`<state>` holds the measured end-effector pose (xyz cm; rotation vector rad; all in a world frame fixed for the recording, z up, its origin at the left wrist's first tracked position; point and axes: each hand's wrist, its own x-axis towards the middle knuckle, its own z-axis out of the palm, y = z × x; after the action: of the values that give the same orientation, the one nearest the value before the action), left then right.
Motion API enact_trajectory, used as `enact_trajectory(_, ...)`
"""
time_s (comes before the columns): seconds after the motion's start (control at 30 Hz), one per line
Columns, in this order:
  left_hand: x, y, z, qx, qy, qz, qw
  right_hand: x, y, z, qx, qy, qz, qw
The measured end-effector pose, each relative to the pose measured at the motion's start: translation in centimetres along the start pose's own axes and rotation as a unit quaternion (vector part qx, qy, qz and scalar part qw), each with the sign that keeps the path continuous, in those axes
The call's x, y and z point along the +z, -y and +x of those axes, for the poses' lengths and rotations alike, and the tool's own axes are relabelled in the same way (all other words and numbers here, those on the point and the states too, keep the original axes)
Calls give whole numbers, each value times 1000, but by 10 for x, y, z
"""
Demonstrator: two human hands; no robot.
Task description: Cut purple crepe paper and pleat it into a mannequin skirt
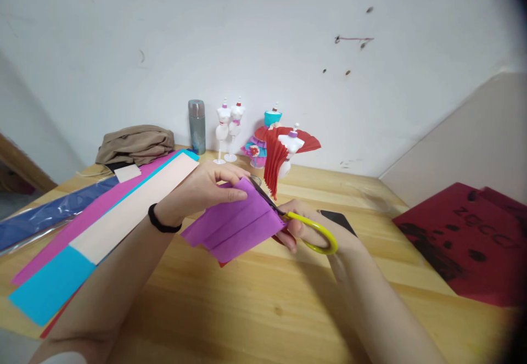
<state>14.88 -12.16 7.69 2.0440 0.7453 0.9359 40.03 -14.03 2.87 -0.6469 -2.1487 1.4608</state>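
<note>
Folded purple paper (234, 224) hangs from my left hand (218, 185), pinched near its upper edge between thumb and fingers. My right hand (302, 224) is closed on scissors with a yellow handle (319, 235). Their dark blades lie along the upper right edge of the purple paper, pointing up and left toward my left fingertips. A bit of red shows below the paper. Just behind my hands stands a white mini dress form (290, 143) with pleated red paper (275, 163) draped over it.
Two white dress forms (223, 122), a form in layered colourful paper (273, 118) and a flask (196, 127) stand along the wall. Paper strips (132, 210) and brown cloth (135, 143) lie left. A dark flat object (337, 221) and red bag (465, 238) are right.
</note>
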Motion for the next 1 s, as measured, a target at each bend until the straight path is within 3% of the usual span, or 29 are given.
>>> enact_trajectory(0.1,2,-1,0,-8,-9,2,1000,0,0,1,-3,-3,7,1000)
enact_trajectory(0.27,6,3,1,38,-60,47,996,0,-4,1,1,-6,11,1000)
enact_trajectory(0.53,0,-4,-1,-21,20,28,999,-3,-6,2,-12,1,2,1000)
enact_trajectory(1.0,-6,-10,-5,-9,16,132,991,-1,-4,3,28,2,8,1000)
